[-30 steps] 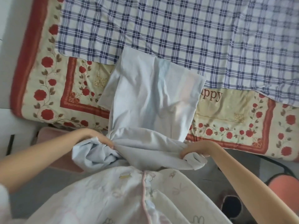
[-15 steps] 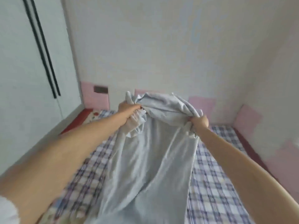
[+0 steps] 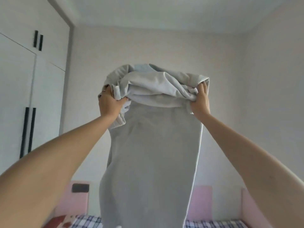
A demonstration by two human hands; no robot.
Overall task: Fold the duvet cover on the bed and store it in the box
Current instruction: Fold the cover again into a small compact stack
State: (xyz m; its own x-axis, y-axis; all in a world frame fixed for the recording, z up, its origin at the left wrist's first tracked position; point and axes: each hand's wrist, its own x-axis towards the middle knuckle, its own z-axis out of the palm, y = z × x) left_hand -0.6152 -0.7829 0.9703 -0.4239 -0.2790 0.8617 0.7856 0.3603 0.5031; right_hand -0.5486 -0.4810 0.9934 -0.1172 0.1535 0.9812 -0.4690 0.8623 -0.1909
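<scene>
On the head camera I see both arms stretched up and forward. The left hand [image 3: 110, 102] is curled tight round one bunched top corner of the cover [image 3: 153, 153], and a flap of cloth spills down past its wrist. The right hand [image 3: 199, 99] grips the other bunched corner, fingers wrapped over the edge. Between the hands the top of the cover is gathered into a rumpled roll that sags a little in the middle.

Below the roll the cover hangs as one long grey panel, its side edges running nearly straight down. Its lower end runs out of the bottom of the picture, so I cannot tell whether it touches the bed [image 3: 87, 222]. The bed shows only as strips of checked sheet either side of the cloth, with a red-patterned quilt [image 3: 62, 222] at lower left and the pink headboard [image 3: 200, 203] behind.

The wardrobe [image 3: 19, 96] stands left, well apart from the left arm. Bare wall [image 3: 263, 79] lies right of the right arm.
</scene>
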